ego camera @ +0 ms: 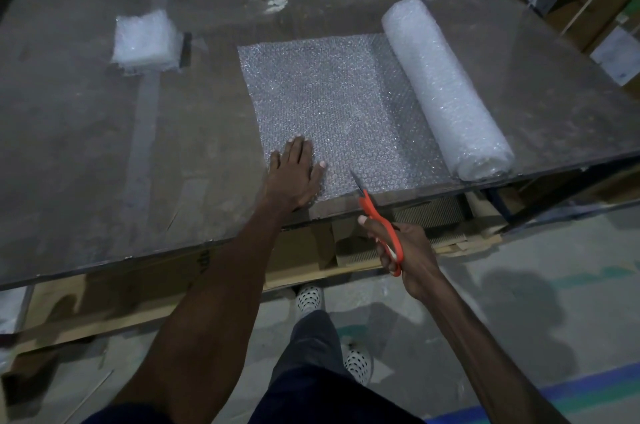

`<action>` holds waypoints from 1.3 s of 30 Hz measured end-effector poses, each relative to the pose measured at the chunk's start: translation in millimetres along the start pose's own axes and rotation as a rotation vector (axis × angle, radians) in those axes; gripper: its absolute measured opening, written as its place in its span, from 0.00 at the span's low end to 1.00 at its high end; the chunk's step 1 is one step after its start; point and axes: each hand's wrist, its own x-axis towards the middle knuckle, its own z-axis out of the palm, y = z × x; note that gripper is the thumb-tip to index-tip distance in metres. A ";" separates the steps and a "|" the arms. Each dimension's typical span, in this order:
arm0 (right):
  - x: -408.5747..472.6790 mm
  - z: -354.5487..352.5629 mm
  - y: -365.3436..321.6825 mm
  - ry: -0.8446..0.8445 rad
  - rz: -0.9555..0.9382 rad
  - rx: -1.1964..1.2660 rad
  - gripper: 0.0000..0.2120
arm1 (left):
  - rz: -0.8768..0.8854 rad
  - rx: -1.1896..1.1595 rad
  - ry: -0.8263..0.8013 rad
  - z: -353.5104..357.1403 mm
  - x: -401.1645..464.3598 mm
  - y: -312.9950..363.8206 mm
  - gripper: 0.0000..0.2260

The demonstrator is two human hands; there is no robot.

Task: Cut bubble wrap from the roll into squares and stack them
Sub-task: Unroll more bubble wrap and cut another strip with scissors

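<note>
A roll of bubble wrap [446, 91] lies on the right of the table, with a sheet [332, 101] unrolled from it toward the left. My left hand [294, 174] presses flat on the sheet's near left corner, fingers straight. My right hand [398, 250] grips orange-handled scissors [375, 215] just off the table's near edge; their blades reach onto the sheet's near edge, right of my left hand. A stack of cut bubble wrap squares [145, 42] sits at the far left of the table.
The table [104, 153] has a dusty, glassy top, its near edge running across the view. Cardboard and wooden pallets lie under it. Shelves with boxes [588, 0] stand at the far right. My feet stand on the concrete floor below.
</note>
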 end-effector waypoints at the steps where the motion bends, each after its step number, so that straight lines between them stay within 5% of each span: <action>1: 1.3 0.6 -0.4 0.003 -0.001 0.000 0.17 | 0.002 0.000 0.003 0.2 0.0 -0.4 0.29; 4: 4.1 0.1 0.9 0.005 -0.012 -0.005 0.23 | 0.001 0.001 0.007 1.3 0.8 -1.6 0.29; 9: 5.1 -0.4 2.4 -0.007 -0.024 -0.017 0.15 | -0.001 -0.014 0.015 1.8 1.3 -2.3 0.29; 39: 23.3 12.9 -16.2 0.017 -0.008 -0.023 0.11 | 0.010 -0.004 0.024 5.1 3.5 -5.1 0.29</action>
